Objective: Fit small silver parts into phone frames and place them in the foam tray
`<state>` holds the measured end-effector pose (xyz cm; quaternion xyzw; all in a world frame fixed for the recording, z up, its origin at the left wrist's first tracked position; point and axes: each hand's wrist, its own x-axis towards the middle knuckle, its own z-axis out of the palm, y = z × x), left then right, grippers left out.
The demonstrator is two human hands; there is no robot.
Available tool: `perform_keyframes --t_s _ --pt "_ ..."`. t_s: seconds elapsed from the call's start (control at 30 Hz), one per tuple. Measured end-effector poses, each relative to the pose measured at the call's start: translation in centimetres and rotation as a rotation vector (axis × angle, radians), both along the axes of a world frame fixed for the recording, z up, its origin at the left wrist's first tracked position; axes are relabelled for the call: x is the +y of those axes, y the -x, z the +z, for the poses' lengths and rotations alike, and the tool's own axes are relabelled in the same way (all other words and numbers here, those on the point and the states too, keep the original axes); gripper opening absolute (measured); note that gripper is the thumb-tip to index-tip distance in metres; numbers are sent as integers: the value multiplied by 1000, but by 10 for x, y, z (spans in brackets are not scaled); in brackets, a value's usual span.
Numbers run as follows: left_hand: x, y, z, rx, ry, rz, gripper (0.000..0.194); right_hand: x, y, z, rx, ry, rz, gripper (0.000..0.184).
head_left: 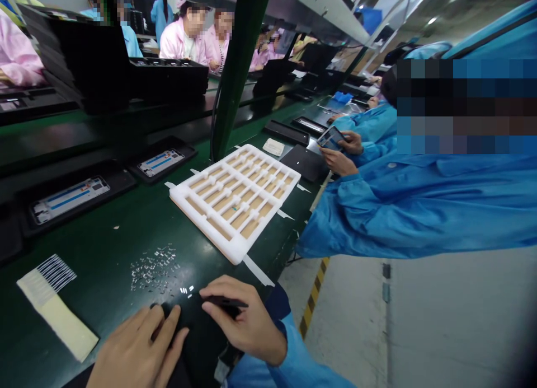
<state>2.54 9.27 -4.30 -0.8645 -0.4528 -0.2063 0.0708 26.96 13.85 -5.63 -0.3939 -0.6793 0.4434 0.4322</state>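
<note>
My right hand (247, 318) pinches a slim black tool, apparently tweezers (229, 302), between thumb and fingers. Its left end is close to a few white bits (187, 291) on the green bench. My left hand (140, 346) lies palm down at the bench's near side, fingers stretched and slightly apart, over a dark item (188, 349) whose shape I cannot make out. Just beyond the fingertips is a scattered heap of tiny shiny pieces (155, 270). Farther left, a pale yellow strip (62, 321) lies beside a row of thin white strips (56, 272).
A white slotted tray (235, 197) is taped to the bench. Black trays with phone parts (71, 200) line the left side. A green post (239, 69) rises behind. At right, a co-worker's blue sleeve (377, 209) reaches over, their hands (342, 153) holding a phone part.
</note>
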Motion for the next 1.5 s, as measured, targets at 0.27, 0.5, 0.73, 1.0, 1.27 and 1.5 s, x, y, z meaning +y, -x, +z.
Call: perform_keyframes --t_s 0.27,0.5,0.73,1.0,1.27,1.5 --pt "0 -3 1 15 15 21 39 5 -3 -3 -7 5 28 18" --pt "1 -4 2 21 -6 7 38 7 2 0 25 19 30 14" --pt "1 -7 4 95 -63 42 43 13 29 -5 163 434 -3 19" --pt "3 -5 4 120 -48 38 43 13 30 -8 178 424 -26 22" --pt "-1 -2 -3 62 63 82 37 0 24 -3 7 -86 -142 14" --pt "-1 -2 -2 117 25 89 38 0 25 -3 -34 -168 -107 17"
